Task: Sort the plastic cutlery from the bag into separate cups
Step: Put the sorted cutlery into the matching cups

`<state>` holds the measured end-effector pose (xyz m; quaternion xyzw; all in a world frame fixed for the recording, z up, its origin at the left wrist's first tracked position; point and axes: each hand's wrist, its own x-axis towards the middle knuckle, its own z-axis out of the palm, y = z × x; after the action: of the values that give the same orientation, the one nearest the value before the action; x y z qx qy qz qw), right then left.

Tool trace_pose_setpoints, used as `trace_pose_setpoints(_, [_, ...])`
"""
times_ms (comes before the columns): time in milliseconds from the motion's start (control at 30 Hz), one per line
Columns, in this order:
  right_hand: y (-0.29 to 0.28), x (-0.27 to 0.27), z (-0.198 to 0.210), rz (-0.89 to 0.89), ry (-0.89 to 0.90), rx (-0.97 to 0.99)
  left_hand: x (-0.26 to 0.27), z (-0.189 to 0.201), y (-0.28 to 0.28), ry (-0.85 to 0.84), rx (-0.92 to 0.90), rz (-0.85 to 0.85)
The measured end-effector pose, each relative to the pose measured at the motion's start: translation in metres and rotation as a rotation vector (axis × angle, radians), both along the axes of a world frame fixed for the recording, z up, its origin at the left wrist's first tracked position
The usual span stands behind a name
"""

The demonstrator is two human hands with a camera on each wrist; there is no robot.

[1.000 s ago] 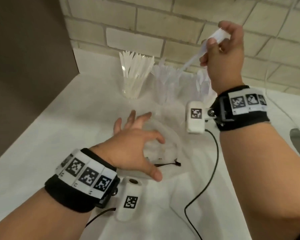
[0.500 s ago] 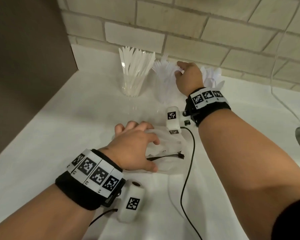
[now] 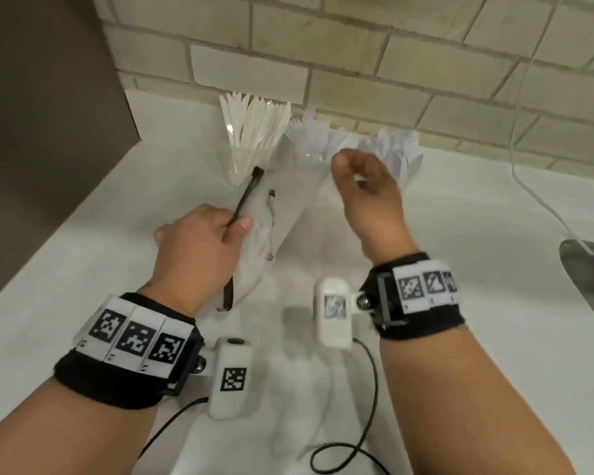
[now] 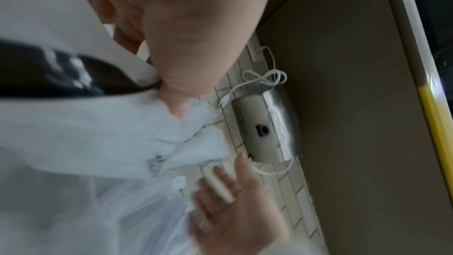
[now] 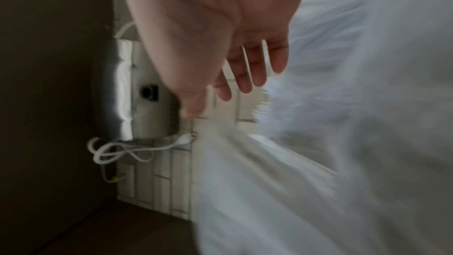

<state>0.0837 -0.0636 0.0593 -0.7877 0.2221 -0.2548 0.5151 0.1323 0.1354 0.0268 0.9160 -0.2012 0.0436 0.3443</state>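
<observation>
Three clear cups stand by the brick wall: knives [image 3: 254, 132] at left, forks [image 3: 312, 138] in the middle, spoons [image 3: 398, 149] at right. My left hand [image 3: 203, 241] grips the white bag [image 3: 268, 228] by its black zipper edge and holds it tilted up off the counter, its top end in front of the knife cup. In the left wrist view the thumb presses into the bag [image 4: 98, 133]. My right hand [image 3: 360, 183] hovers just before the fork cup. Its fingers [image 5: 247, 73] are relaxed and hold nothing.
The white counter [image 3: 117, 269] meets a brown wall [image 3: 48, 132] at left. A steel object [image 3: 587, 279] sits at the right edge, with a white cord [image 3: 528, 186] running to it. A black cable [image 3: 367, 423] loops on the counter near me.
My right hand put its white piece in at the fork cup and has drawn back empty. My left hand closed on the bag and lifted it off the counter.
</observation>
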Motion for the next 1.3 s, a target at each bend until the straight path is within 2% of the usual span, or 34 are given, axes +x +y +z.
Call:
trace_pose_setpoints(67, [0.018,-0.009,-0.02,0.124,0.059,0.196,-0.006,0.003,-0.002,0.037,-0.179,-0.042])
trace_pose_setpoints(133, [0.031,-0.011,-0.039,0.164,0.057,0.323,-0.014,0.002,-0.007,0.057,-0.229,-0.11])
trace_pose_setpoints(267, [0.038,-0.017,-0.043,0.026,-0.075,0.228,-0.019,-0.005,-0.007,0.171,-0.386,-0.151])
trace_pose_setpoints(467, [0.001,-0.029,-0.049,-0.228,-0.08,0.219,0.004,-0.013,0.018,0.335,-0.577,0.095])
trace_pose_setpoints(567, [-0.012,-0.036,-0.049,-0.359,-0.106,0.212,0.011,-0.011,0.026,0.457,-0.737,0.219])
trace_pose_setpoints(667, [-0.016,-0.039,-0.047,-0.304,-0.122,0.302,0.015,-0.005,0.03,0.624,-0.884,0.177])
trace_pose_setpoints(767, [-0.008,-0.038,-0.046,-0.193,-0.086,0.413,0.014,-0.006,0.027,0.651,-0.911,0.119])
trace_pose_setpoints(867, [-0.01,-0.042,-0.044,-0.303,-0.064,0.431,0.013,-0.002,0.025,0.646,-1.094,0.226])
trace_pose_setpoints(900, [-0.012,-0.044,-0.042,-0.353,-0.067,0.439,0.014,-0.001,0.027,0.667,-1.188,0.22])
trace_pose_setpoints(933, [-0.015,-0.045,-0.04,-0.386,-0.073,0.461,0.016,0.0,0.03,0.713,-1.274,0.145])
trace_pose_setpoints(967, [-0.016,-0.046,-0.038,-0.398,-0.096,0.499,0.015,0.003,0.032,0.775,-1.301,0.042])
trace_pose_setpoints(1033, [-0.014,-0.045,-0.036,-0.384,-0.134,0.558,0.005,0.008,0.03,0.898,-1.12,-0.149])
trace_pose_setpoints(1100, [-0.006,-0.043,-0.034,-0.335,-0.148,0.593,-0.007,0.006,0.022,0.98,-0.907,-0.179])
trace_pose_setpoints(1133, [-0.002,-0.042,-0.034,-0.273,-0.168,0.628,-0.011,0.003,0.017,0.978,-0.88,-0.119])
trace_pose_setpoints(1167, [0.002,-0.042,-0.035,-0.184,-0.171,0.656,-0.014,0.0,0.012,0.967,-0.895,-0.08])
trace_pose_setpoints(1233, [0.01,-0.042,-0.038,0.028,-0.054,0.595,-0.018,-0.003,0.006,0.942,-0.986,-0.081])
trace_pose_setpoints(1300, [0.013,-0.046,-0.039,0.085,0.046,0.506,-0.016,-0.002,0.005,0.881,-1.032,-0.104])
